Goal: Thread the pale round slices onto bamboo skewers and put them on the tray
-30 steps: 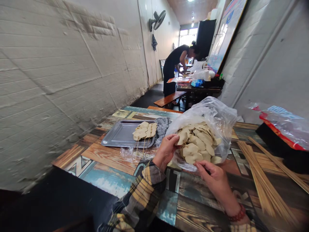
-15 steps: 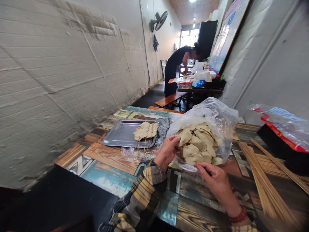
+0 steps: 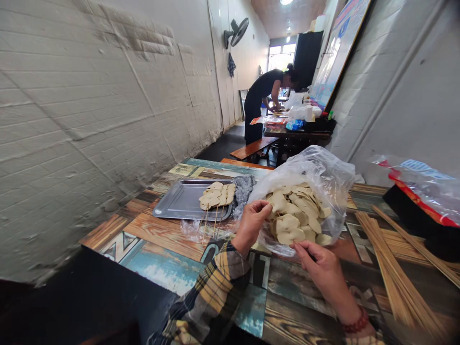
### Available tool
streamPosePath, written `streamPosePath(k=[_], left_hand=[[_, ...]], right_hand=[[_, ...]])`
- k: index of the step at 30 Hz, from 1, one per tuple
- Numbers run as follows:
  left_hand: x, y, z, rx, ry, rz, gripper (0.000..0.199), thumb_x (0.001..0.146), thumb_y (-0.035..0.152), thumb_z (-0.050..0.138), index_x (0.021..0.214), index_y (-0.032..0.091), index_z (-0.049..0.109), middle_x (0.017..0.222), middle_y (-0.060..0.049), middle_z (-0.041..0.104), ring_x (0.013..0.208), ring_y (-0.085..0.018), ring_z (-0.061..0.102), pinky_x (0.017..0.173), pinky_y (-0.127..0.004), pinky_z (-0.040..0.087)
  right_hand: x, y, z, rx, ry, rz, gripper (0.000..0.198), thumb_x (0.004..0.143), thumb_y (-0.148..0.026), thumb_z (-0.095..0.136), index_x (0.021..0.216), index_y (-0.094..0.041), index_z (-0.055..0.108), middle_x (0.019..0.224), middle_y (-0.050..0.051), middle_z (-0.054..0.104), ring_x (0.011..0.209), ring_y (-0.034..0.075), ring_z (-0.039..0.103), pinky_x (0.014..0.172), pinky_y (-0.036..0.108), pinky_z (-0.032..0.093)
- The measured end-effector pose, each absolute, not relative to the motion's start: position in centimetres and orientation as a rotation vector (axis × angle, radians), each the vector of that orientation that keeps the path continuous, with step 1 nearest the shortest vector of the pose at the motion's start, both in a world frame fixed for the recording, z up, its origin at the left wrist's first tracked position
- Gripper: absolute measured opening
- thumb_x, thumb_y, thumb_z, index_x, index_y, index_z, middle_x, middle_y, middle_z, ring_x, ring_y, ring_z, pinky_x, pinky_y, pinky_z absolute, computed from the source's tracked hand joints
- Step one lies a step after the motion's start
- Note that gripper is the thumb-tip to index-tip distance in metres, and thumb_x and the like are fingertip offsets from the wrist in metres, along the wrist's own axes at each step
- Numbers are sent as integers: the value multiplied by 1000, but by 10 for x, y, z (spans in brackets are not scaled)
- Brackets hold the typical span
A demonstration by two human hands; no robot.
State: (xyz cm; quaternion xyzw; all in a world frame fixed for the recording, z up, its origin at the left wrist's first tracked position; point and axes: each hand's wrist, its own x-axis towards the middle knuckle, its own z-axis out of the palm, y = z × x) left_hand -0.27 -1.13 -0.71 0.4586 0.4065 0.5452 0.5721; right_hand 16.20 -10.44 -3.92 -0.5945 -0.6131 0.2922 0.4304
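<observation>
Thin, pale beige oval slices (image 3: pixel 302 208) fill an open clear plastic bag (image 3: pixel 332 167) on the table. At the pile's left edge, my left hand (image 3: pixel 251 224) pinches a slice between thumb and fingers. Lower down, my right hand (image 3: pixel 319 263) has its thumb and forefinger closed on the near edge of another pale slice (image 3: pixel 290 235). Whether a skewer runs through it is too small to tell. Left of the bag, a metal tray (image 3: pixel 176 201) bears skewered slices (image 3: pixel 217 194), their thin sticks poking over its near rim.
Bare wooden skewers (image 3: pixel 390 268) lie in a bundle at the right. Behind them sits a black container (image 3: pixel 409 206) with clear and red plastic packaging. Grey crumpled plastic (image 3: pixel 244 189) is beside the tray. Farther back, a person (image 3: pixel 264 103) bends over another table.
My left hand has shifted slightly right over the pile. The slices by my right fingertips have moved a little, and my right hand has barely moved.
</observation>
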Motion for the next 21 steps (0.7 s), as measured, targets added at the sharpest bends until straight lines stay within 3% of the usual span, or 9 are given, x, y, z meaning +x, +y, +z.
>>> streamPosePath(k=[21], left_hand=[[-3, -8, -9, 1369, 1101, 1352, 14, 69, 30, 66, 69, 16, 70, 68, -1, 62, 65, -13, 50, 62, -22, 38]], right_hand=[[161, -105, -35, -1463, -1474, 874, 42, 84, -52, 50, 72, -16, 67, 47, -4, 46, 46, 12, 43, 47, 22, 34]])
